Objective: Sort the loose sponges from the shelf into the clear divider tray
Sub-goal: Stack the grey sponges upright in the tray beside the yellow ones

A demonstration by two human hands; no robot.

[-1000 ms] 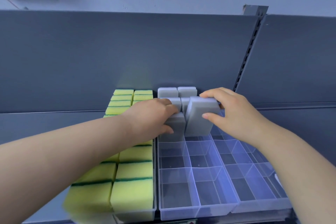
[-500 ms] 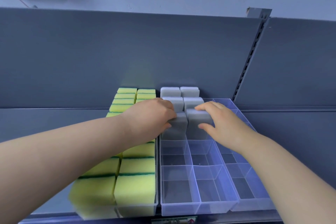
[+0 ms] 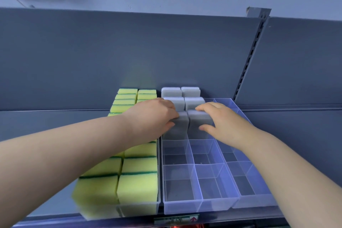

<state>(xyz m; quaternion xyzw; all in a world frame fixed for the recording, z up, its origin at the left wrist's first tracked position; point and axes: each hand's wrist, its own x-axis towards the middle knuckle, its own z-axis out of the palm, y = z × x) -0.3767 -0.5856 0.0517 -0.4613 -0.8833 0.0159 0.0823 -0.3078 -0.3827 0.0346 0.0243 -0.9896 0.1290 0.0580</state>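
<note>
A clear divider tray [image 3: 201, 204] sits on the shelf, its rear cells filled with upright grey sponges [image 3: 194, 101]. My right hand [image 3: 222, 124] grips a grey sponge [image 3: 199, 120] standing in a cell of the third row, fingers over its top and thumb on its front. Beside it stands another grey sponge [image 3: 178, 127], which my left hand [image 3: 155, 118] holds from the left. The front cells of the tray hold nothing.
Left of the clear tray, another tray [image 3: 157, 207] holds two rows of yellow-green sponges [image 3: 138, 187]. A grey back panel [image 3: 129, 52] rises behind the trays. A slotted upright [image 3: 248, 61] stands at the right. The shelf's front edge [image 3: 175, 218] carries a label.
My right hand has lowered its grey sponge from above the tray down into the cell beside the left sponge. The left hand has stayed on its sponge.
</note>
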